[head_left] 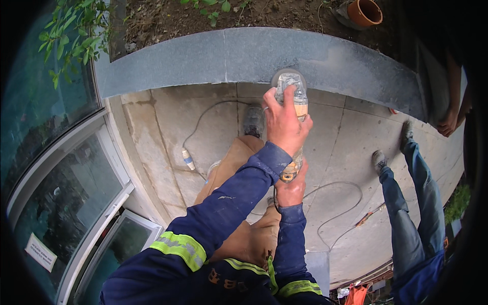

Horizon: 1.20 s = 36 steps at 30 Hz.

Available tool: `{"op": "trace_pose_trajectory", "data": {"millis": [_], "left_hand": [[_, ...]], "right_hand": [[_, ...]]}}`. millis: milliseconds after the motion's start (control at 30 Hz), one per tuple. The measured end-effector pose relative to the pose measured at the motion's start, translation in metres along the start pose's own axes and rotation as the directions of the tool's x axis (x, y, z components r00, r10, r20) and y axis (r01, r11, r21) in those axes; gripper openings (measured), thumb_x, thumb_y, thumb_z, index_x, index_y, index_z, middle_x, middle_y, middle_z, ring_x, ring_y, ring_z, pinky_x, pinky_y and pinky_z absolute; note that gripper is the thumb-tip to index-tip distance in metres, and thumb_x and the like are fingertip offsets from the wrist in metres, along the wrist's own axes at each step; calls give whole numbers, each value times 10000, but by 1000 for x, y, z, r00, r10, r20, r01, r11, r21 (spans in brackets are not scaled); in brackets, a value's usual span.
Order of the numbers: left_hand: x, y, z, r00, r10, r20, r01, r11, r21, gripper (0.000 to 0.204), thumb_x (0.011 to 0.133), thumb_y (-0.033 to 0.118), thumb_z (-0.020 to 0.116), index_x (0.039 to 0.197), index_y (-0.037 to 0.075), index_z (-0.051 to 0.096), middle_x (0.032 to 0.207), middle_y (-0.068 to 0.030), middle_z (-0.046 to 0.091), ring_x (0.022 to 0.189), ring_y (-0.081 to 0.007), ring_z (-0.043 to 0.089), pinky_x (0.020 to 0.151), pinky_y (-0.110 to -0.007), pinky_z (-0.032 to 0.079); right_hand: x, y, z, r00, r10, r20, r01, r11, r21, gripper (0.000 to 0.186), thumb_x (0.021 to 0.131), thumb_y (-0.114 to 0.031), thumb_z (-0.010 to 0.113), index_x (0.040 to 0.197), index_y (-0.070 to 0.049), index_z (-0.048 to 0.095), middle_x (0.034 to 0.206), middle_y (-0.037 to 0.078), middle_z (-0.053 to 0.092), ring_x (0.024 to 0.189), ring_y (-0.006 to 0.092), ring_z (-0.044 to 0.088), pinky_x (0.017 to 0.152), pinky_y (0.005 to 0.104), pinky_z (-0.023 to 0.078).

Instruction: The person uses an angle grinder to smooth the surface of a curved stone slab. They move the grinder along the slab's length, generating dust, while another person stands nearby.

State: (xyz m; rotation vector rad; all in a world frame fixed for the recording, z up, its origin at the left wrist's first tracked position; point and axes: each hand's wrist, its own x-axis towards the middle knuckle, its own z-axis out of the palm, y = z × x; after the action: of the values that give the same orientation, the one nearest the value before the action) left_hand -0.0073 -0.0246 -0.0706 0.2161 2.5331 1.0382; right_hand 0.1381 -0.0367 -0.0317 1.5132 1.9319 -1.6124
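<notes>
A dust-covered angle grinder (301, 110) is held in both hands, its head reaching away from me. My left hand (285, 122) wraps over the front of its body, just behind the head. Farther back, my right hand (293, 185) grips the rear end, partly hidden by the left sleeve. The round disc (277, 77) lies over the near edge of a grey stone coping (173, 62). Pale dust marks the stone to the right of the disc. A dark cord hangs from the tool's rear beside my right wrist.
Soil with plants and an orange pot (364, 12) lies beyond the coping. Power cables cross the paving, one with a pale connector (188, 159). A glass door (66, 198) stands at left. Another person's legs (401, 218) are at right, with hands (448, 122) near the coping's end.
</notes>
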Motion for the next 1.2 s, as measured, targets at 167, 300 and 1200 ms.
{"op": "trace_pose_trajectory", "data": {"millis": [167,300,1200], "left_hand": [[11,8,5,1000,26,-4,-25,999,19,728,676,119,750,1317,117,405,1255,-246,301,1160,-477,364,983,-536,365],[9,5,0,1000,4,-7,-4,999,34,736,677,121,752,1322,121,400,1255,-249,300,1157,-481,365,983,-543,364],[20,9,-1,1000,11,12,-12,998,58,734,672,131,754,1319,118,407,1249,-254,309,1160,-483,376,983,-536,379]], "right_hand": [[12,-6,0,999,-42,-32,42,999,19,809,670,37,633,1405,-50,306,1002,237,662,937,390,673,823,413,517],[9,-2,0,999,-53,0,53,999,-6,813,665,33,636,1404,-47,306,1007,241,660,942,390,673,824,414,516],[15,-11,2,999,-51,-2,51,997,52,801,664,42,628,1396,-60,319,1024,220,651,964,372,667,830,409,512]]}}
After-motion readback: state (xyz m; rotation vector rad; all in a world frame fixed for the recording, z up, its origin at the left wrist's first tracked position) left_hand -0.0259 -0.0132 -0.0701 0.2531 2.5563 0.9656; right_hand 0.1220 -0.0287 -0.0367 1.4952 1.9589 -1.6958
